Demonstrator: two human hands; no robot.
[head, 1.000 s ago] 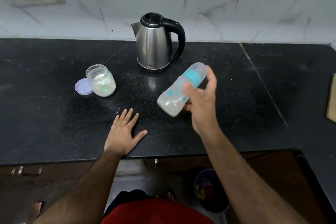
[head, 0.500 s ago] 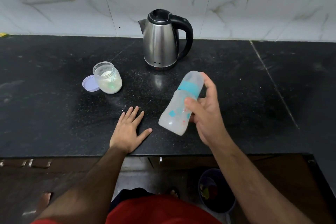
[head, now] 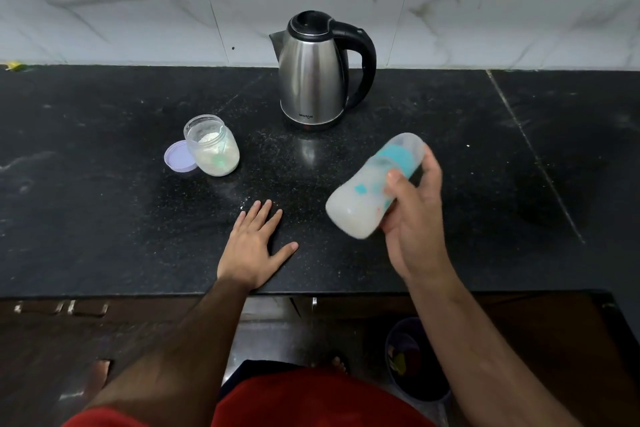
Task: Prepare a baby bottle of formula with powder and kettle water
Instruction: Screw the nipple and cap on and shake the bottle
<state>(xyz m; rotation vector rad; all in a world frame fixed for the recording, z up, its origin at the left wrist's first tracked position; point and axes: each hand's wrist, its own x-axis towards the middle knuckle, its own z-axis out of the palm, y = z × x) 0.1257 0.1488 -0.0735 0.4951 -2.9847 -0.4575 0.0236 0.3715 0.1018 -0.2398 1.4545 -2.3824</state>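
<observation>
R hand [head: 414, 218] grips the baby bottle [head: 367, 194] above the black counter [head: 104, 218], fingers wrapped round its mid/upper body, thumb on the near side. Bottle is tilted — base toward the left and down, capped teal-collared top pointing up-right toward the back. Cloudy white liquid inside; bottle looks motion-blurred. It's clear of the counter surface, not touching.

L hand [head: 254, 246] lies flat, palm down on the counter near the front edge, fingers spread, holding nothing.

Steel kettle [head: 313, 80] w/ black lid & handle stands upright at the back by the wall tiles, well apart from the bottle. Open powder jar [head: 213, 147] sits left of the kettle, white powder inside — its lilac lid [head: 178, 158] lies just beside it on the left, touching or nearly so. Specks of spilled powder on the counter near the L fingertips.
</observation>
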